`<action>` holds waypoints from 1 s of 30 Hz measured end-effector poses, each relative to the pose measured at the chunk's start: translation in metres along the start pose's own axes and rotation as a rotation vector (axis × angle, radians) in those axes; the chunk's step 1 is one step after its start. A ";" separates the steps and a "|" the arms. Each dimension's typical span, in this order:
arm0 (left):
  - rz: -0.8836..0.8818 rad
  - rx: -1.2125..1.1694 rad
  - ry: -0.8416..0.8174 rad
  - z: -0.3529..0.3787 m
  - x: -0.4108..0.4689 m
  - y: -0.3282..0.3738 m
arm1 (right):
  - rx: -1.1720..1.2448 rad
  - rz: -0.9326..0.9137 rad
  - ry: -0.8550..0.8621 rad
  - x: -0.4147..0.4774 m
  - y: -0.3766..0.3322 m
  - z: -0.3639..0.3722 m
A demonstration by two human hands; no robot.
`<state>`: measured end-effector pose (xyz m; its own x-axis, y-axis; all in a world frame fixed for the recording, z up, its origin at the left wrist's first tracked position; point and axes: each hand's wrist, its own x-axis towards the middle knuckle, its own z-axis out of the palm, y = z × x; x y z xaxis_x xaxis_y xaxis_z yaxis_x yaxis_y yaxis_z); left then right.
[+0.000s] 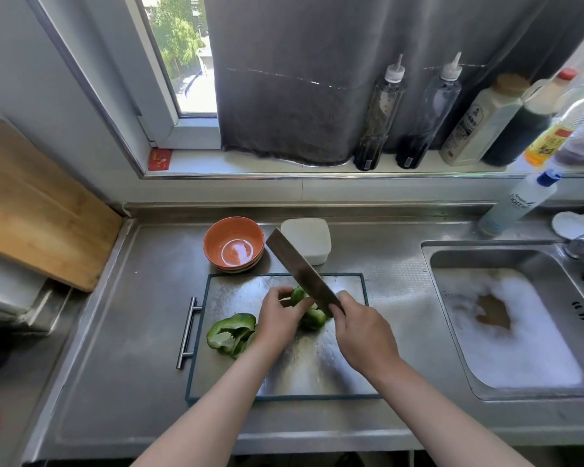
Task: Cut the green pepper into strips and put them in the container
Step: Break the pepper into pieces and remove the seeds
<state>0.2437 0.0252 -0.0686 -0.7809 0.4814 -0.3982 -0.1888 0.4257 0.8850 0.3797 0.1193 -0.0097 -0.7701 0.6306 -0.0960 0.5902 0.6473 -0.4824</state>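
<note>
Mid-frame on the steel board [317,369], the left grip [277,318] curls round the green pepper [312,319]; the right grip [361,332] clasps the raised cleaver [300,267]; the pepper may skid on slick metal, drawing the left grip under the edge

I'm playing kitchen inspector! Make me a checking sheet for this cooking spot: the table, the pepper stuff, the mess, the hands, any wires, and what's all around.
Surface: steel counter with a steel cutting board on it.
Job's things: pepper piece and pepper half on the board; white container behind the board; no strips seen.
Clutter: orange bowl, empty, beside the container; wooden board leaning at the left.
Grippers: left hand holds the pepper piece; right hand grips the cleaver, blade raised.
Cables: nothing seen.
Surroundings: foamy sink at the right; bottles on the windowsill; grey curtain.
</note>
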 end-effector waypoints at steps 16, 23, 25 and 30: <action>-0.008 -0.153 -0.041 0.001 -0.014 -0.008 | -0.083 0.015 -0.018 -0.024 0.016 -0.002; -0.009 -0.200 -0.064 0.002 -0.017 -0.017 | -0.123 0.008 -0.023 -0.027 0.013 0.000; -0.009 -0.203 -0.060 0.003 -0.018 -0.015 | -0.133 0.003 -0.022 -0.025 0.013 -0.001; 0.017 -0.189 -0.061 0.004 -0.021 -0.010 | -0.203 -0.010 -0.090 -0.013 0.007 -0.009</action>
<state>0.2643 0.0143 -0.0701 -0.7485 0.5351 -0.3917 -0.2887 0.2688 0.9189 0.3958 0.1190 -0.0041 -0.7892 0.5890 -0.1739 0.6122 0.7319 -0.2992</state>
